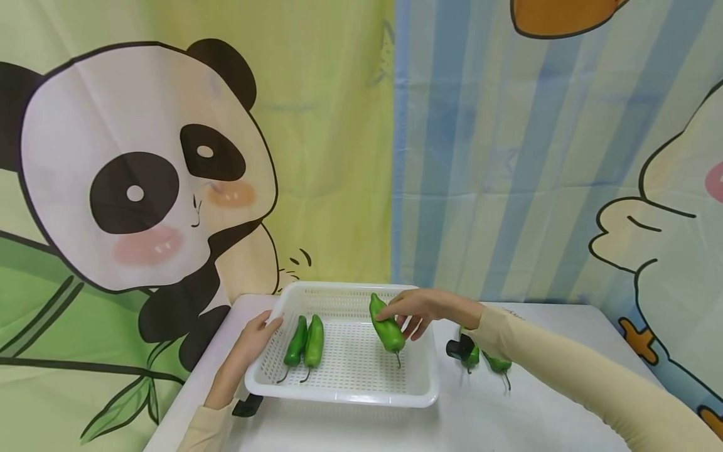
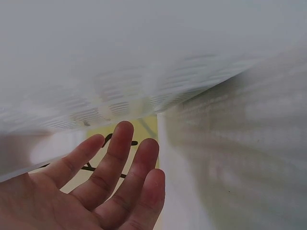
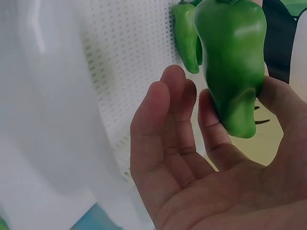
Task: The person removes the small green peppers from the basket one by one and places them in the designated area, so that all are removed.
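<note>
My right hand (image 1: 423, 306) pinches a plump green pepper (image 1: 388, 329) between thumb and index finger, over the right part of a white plastic basket (image 1: 341, 397). Its other fingers are spread apart from the pepper in the right wrist view, and the stem points down in the head view. Two slimmer green peppers, a darker one (image 1: 296, 342) and a lighter one (image 1: 314, 342), lie side by side in the basket's left part. My left hand (image 1: 254, 339) holds the basket's left rim, thumb over the edge. Beneath the rim, the left fingers (image 2: 117, 153) show loosely spread outside the wall.
More green peppers (image 1: 498, 364) lie on the white table (image 1: 542, 411) right of the basket, partly hidden by the right forearm and the black wrist camera (image 1: 460, 347). Behind the table hangs a printed curtain (image 1: 333, 157) with a cartoon panda.
</note>
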`<move>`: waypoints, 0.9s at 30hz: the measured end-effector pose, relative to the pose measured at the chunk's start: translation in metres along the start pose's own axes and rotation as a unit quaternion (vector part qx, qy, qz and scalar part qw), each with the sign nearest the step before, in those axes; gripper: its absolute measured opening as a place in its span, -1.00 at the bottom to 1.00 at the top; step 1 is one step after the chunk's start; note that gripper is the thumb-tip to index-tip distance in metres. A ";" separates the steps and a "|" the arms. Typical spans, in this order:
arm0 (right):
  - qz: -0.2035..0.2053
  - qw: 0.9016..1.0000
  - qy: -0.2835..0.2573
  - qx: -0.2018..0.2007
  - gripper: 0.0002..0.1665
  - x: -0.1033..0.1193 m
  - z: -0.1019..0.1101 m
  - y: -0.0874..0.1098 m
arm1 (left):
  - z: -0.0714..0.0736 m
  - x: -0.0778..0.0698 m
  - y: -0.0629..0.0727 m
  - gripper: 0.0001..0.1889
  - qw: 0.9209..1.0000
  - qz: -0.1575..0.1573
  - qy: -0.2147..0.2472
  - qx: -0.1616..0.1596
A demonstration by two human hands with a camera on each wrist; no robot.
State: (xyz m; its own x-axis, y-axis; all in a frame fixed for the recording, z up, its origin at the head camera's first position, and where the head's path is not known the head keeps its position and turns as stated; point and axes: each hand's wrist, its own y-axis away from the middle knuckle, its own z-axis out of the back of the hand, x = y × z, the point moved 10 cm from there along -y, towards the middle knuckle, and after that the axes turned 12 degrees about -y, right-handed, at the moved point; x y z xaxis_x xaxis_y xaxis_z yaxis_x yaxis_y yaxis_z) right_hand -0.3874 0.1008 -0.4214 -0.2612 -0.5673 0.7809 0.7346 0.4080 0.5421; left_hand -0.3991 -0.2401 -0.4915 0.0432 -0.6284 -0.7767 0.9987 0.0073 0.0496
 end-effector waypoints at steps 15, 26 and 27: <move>-0.005 0.999 -0.036 -0.007 -0.50 -0.032 0.029 0.029 | 0.000 0.000 -0.001 -0.46 1.000 -0.001 -0.003 -0.002; -0.010 0.997 -0.070 -0.024 -0.44 -0.060 0.058 0.045 | 0.001 -0.001 0.000 -0.46 1.000 -0.001 0.004 0.001; -0.011 0.997 -0.072 -0.030 -0.45 -0.064 0.061 0.046 | 0.001 -0.001 0.000 -0.46 1.000 -0.001 0.004 0.002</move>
State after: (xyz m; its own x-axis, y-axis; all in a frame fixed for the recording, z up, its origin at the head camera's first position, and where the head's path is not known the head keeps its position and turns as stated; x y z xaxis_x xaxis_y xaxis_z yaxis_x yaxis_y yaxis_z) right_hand -0.3749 0.1994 -0.4273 -0.3624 -0.4648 0.8078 0.7627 0.3503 0.5437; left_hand -0.3993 -0.2398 -0.4902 0.0417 -0.6216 -0.7822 0.9987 0.0035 0.0504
